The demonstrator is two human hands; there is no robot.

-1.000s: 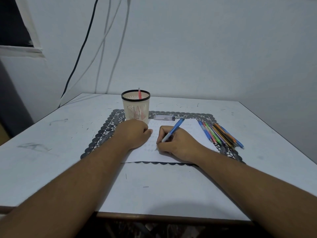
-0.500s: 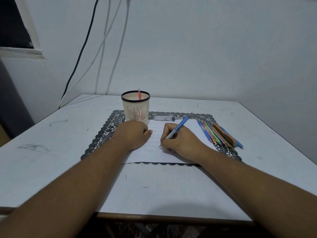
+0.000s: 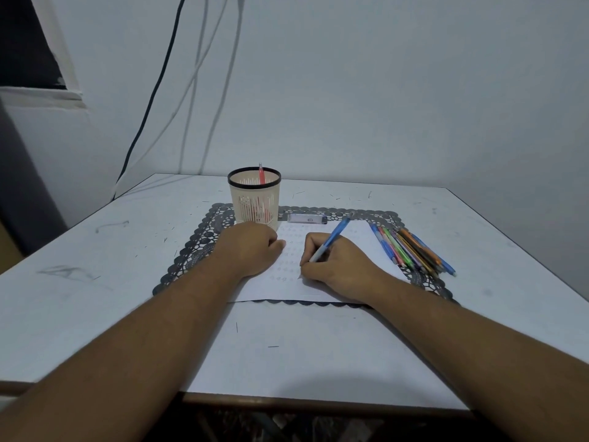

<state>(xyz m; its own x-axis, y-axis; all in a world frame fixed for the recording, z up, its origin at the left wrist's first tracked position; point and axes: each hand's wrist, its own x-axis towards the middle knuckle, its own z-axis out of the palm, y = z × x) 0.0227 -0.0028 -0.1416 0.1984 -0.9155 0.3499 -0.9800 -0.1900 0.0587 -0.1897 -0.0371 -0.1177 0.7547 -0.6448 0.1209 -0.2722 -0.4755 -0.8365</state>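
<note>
A white sheet of paper (image 3: 287, 283) with faint rows of written marks lies on a dark lace placemat (image 3: 204, 237). My right hand (image 3: 338, 266) grips a blue pen (image 3: 331, 239), its tip down on the paper near the sheet's middle. My left hand (image 3: 251, 247) rests on the paper's left part with its fingers curled under, holding nothing that I can see.
A cream mesh pen cup (image 3: 255, 197) with a red pen (image 3: 261, 173) stands behind my left hand. A small white eraser-like block (image 3: 307, 218) lies at the paper's top. Several coloured pens (image 3: 411, 248) lie on the mat's right side. The white table (image 3: 95, 250) meets a wall behind.
My right hand with the blue pen shifted slightly across the paper, first right and up, then down a little. The left hand stayed in place.
</note>
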